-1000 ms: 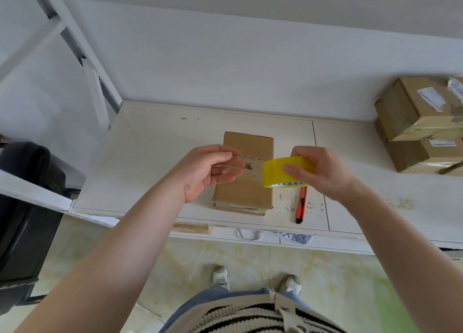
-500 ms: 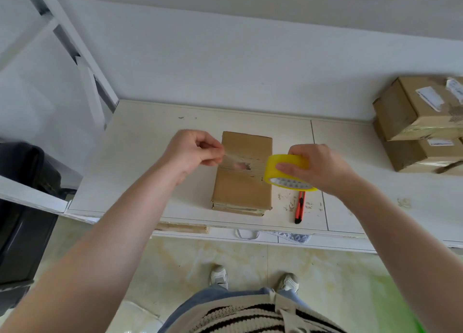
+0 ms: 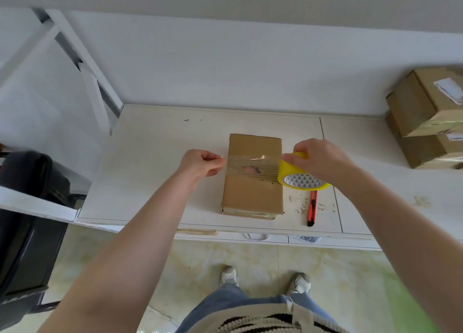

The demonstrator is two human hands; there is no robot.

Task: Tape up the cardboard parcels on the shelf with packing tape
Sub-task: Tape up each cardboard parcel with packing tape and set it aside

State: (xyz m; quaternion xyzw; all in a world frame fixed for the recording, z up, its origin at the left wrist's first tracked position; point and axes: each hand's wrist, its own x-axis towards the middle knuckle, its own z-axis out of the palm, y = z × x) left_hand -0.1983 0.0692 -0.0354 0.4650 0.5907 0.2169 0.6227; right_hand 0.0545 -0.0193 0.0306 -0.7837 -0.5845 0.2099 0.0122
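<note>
Two bare hands over the white shelf, one on each side of a flat cardboard parcel. Left hand just beside the left edge of the parcel, fingers curled, thumb and fingertips pinching the free end of a clear tape strip. Right hand at the right edge of the parcel, fingers curled over the top of a yellow roll of packing tape, gripping it; the open side of the roll, with its white patterned core, turned toward the camera. Strip stretched tight between the two hands, across the width of the parcel, a little above its middle; impossible to tell whether already touching the cardboard or slightly over it. Under the strip, a small torn hole in the top face of the parcel, something pinkish visible inside.

Parcel lying flat, long side pointing away from the person, near the front edge of the shelf, about in the middle of it. Just to the right of the parcel, below the roll, a red and black utility knife lying on the shelf, parallel to the parcel, not touching it. Far at the right end of the shelf, against the wall, two more cardboard boxes stacked one on the other, with white labels and shiny tape on them. At the left, beside the shelf, a black chair. Below, pale tiled floor and a pair of white sneakers.
</note>
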